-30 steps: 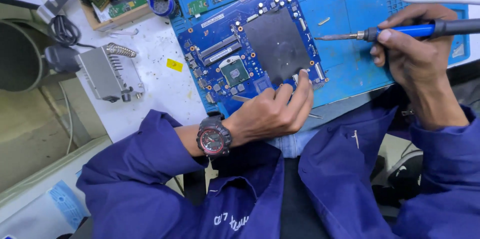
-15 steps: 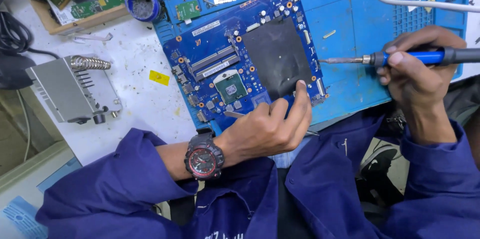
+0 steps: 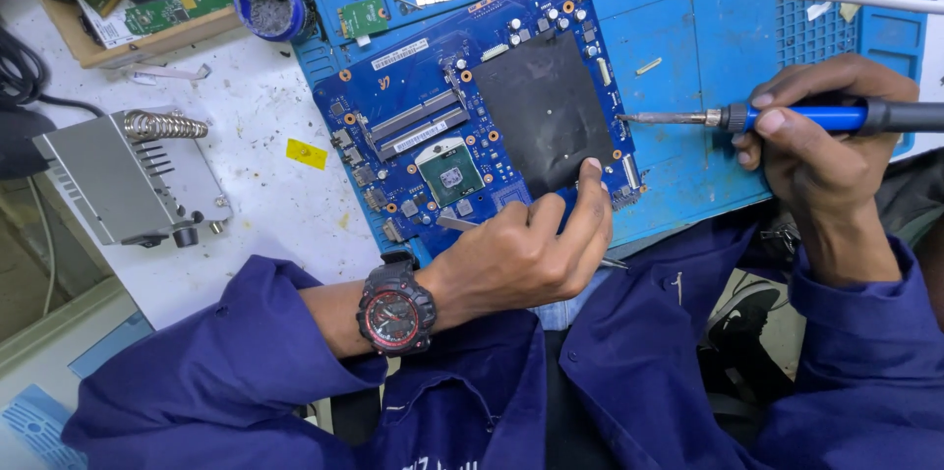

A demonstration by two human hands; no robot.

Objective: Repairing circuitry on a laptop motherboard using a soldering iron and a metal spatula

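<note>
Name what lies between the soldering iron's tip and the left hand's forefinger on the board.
In the head view: the board's right edge, with small connectors, between the soldering iron and left hand.

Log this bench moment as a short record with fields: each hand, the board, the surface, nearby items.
left hand: rests on the circuit board's near edge, index fingertip on the black pad
right hand: grips soldering iron, tip beside the board's right edge
circuit board: blue, flat, black pad at centre
surface: blue work mat
nearby: grey metal box, small blue pot
</note>
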